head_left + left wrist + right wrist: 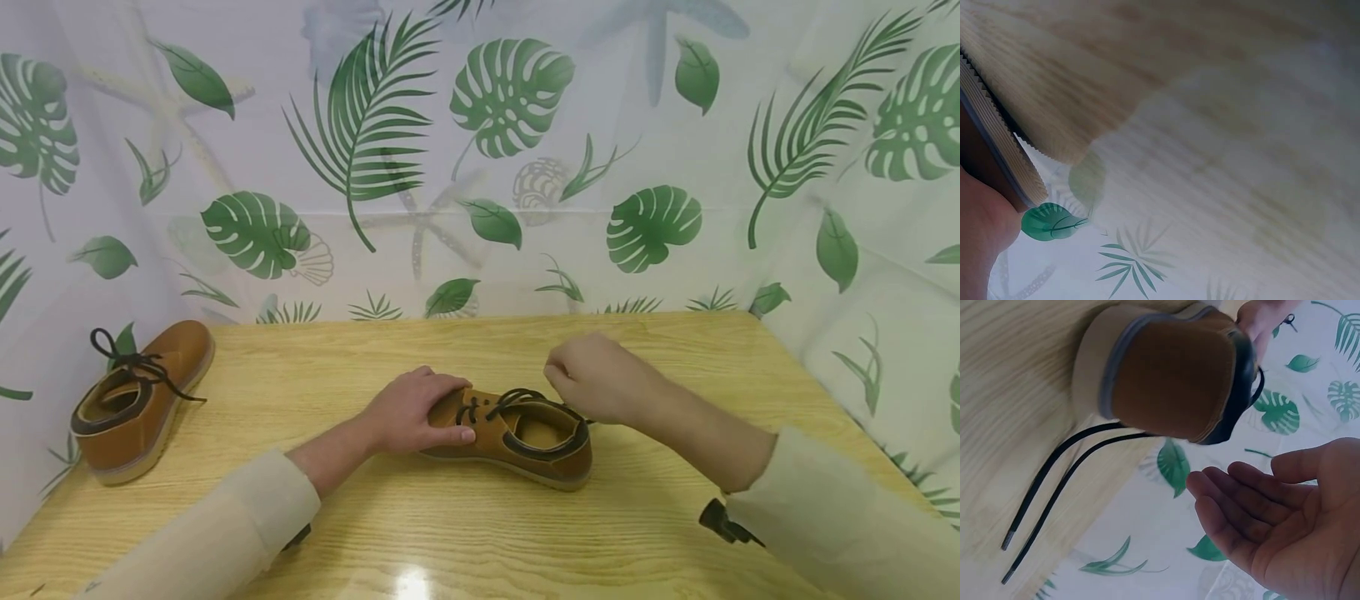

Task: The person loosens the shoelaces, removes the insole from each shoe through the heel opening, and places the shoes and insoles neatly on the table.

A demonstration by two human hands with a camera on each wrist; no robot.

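A brown leather shoe (555, 467) with a dark collar lies on the table, toe to the left and heel to the right. My left hand (420, 410) grips its toe, thumb on the near side and fingers over the far side. Beyond the heel is my right hand (603, 379); in the right wrist view its fingers (1254, 512) are loosely bent, with nothing in them. Two dark lace ends (1054, 487) trail from the shoe onto the table, apart from that hand. Only the sole's edge (1007, 137) shows beside the left hand in the left wrist view.
A matching brown shoe (138, 425) with a tied dark lace stands at the table's left edge. The wooden table (487, 550) meets a leaf-printed cloth (420, 250) along its back and sides.
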